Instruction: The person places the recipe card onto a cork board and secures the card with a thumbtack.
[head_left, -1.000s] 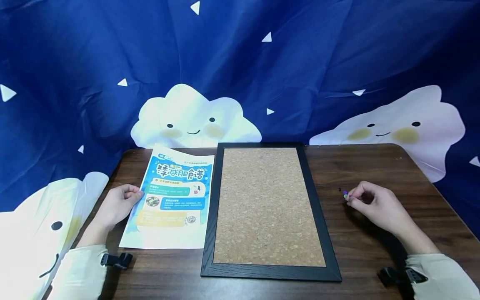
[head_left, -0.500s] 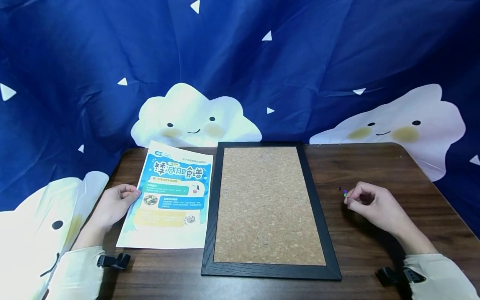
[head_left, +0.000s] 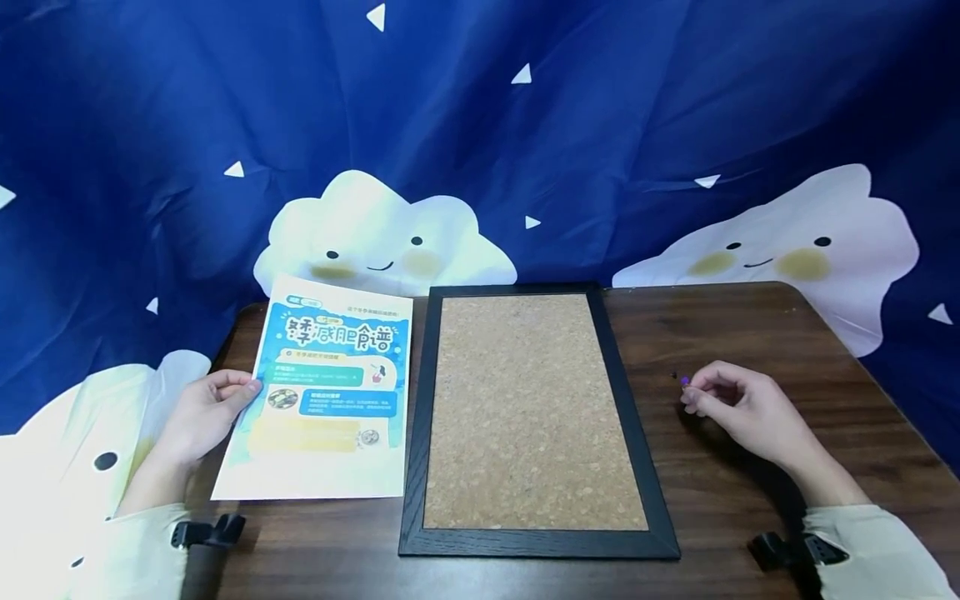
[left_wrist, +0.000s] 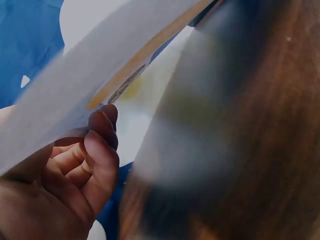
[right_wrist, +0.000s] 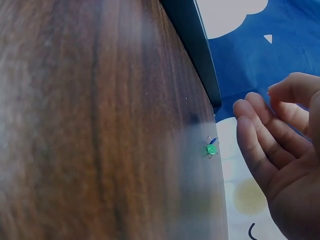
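Observation:
My left hand [head_left: 204, 414] pinches the left edge of a printed paper sheet [head_left: 330, 467], blue and white with Chinese lettering. The sheet is beside the board; in the left wrist view the paper [left_wrist: 85, 65] slants up from the hand. A framed cork board [head_left: 536, 417] lies on the table between my hands. On its right, my right hand [head_left: 753, 412] has thumb and finger together; the right wrist view shows a tiny reddish bit at those fingertips, seemingly a pushpin, mostly hidden. By this hand lie a green pushpin [right_wrist: 211, 149] and a blue-purple pushpin [right_wrist: 214, 140].
The dark wooden table [head_left: 712, 325] reaches back to a blue curtain [head_left: 450, 92] with smiling clouds. A tiny dark thing [head_left: 673, 375] lies near the pushpins. Each sleeve carries a black wrist camera, the left camera [head_left: 208, 532] and the right camera [head_left: 797, 552].
My left hand has drawn the paper leftward, widening the gap to the cork board. My right hand has barely moved. The whole head view has shifted slightly.

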